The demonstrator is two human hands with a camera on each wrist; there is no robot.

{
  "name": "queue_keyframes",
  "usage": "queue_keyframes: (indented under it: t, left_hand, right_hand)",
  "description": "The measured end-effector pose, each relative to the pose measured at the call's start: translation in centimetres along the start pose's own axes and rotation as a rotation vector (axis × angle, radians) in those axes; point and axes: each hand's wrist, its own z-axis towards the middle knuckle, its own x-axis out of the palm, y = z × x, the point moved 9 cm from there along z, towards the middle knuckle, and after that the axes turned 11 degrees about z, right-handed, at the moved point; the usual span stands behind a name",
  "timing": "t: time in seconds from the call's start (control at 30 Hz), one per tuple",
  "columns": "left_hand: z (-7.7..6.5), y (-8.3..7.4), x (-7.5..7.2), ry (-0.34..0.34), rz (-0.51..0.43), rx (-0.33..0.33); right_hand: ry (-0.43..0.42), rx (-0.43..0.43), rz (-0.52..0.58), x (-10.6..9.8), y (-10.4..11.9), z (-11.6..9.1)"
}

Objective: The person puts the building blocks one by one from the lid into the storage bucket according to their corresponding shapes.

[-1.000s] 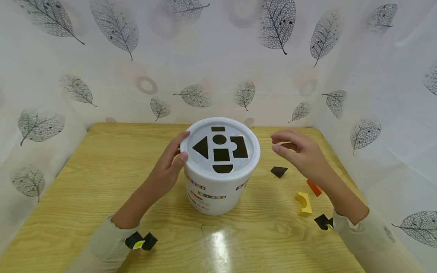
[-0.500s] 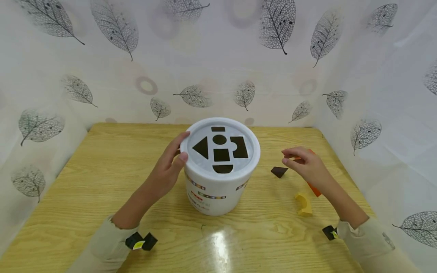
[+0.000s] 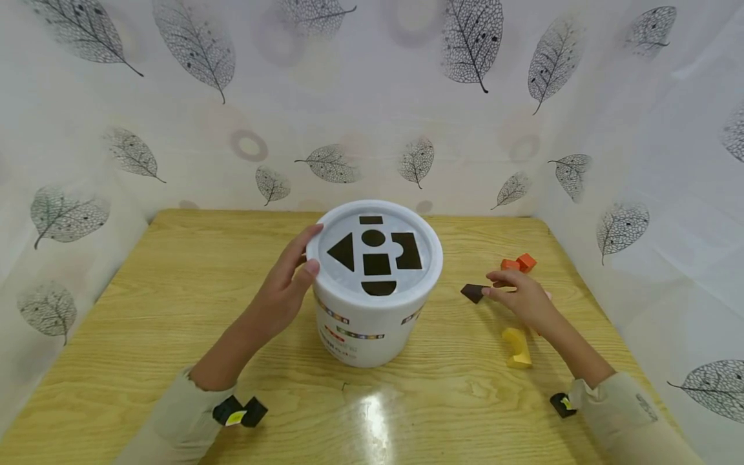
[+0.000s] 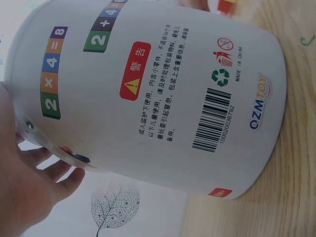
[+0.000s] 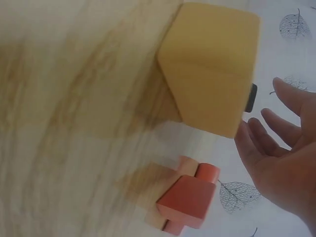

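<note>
Head view: wood-grain bench point(image 3: 203, 278), white leaf-print sheet point(image 3: 360, 103) past its far edge. White plastic bucket point(image 3: 366, 336) upright around mid-bench, nearer the far edge than the wrists; pale lid point(image 3: 343, 287) seated, its cut-outs showing dark. Left hand point(image 3: 281, 284) has thumb and index on the lid rim at the bucket's left, other fingers curved in under it: a light, narrow-ish hold. Right hand point(image 3: 523, 300) is palm-down, thumb and index apart by a small gap, tips right at the near-right corner of the dark brown angular block point(image 3: 472, 292). That block lies flat between bucket and right bench edge. Two orange blocks point(image 3: 526, 262) sit beyond the hand, toward the far right corner. Yellow arch-shaped block point(image 3: 517, 349) is on the wrist side.

My read: step in hand is picking up the dark block, left hand steadying the bucket. Next move calls for closing thumb and index on that corner, then a straight lift clear of the orange ones.

Left wrist view: bucket wall fills most of it, red warning label point(image 4: 136, 70) and barcode point(image 4: 212, 121) facing the camera. Left fingers bend loosely by the rim; how hard they press, can't tell.

Right wrist view: yellow block looms close, hiding most of the dark block. Right hand beside it, fingers spread, nothing visibly gripped. Contact with the dark block: can't tell.
</note>
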Motion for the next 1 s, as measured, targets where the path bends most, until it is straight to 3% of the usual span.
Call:
queue_keyframes:
  t: [0.53,0.87,1.0]
  left_hand:
    - [0.1,0.1,-0.1,-0.009,0.017,0.012]
    - [0.0,0.2,-0.1,-0.015,0.010,0.017]
    - [0.0,0.2,0.0,-0.013,0.015,0.014]
  right_hand:
    - [0.009,0.061,-0.093,0.9,-1.7,0.6]
    - [0.000,0.066,-0.074,0.9,-1.7,0.4]
    - [-0.020,0.052,-0.006,0.7,-1.2,0.1]
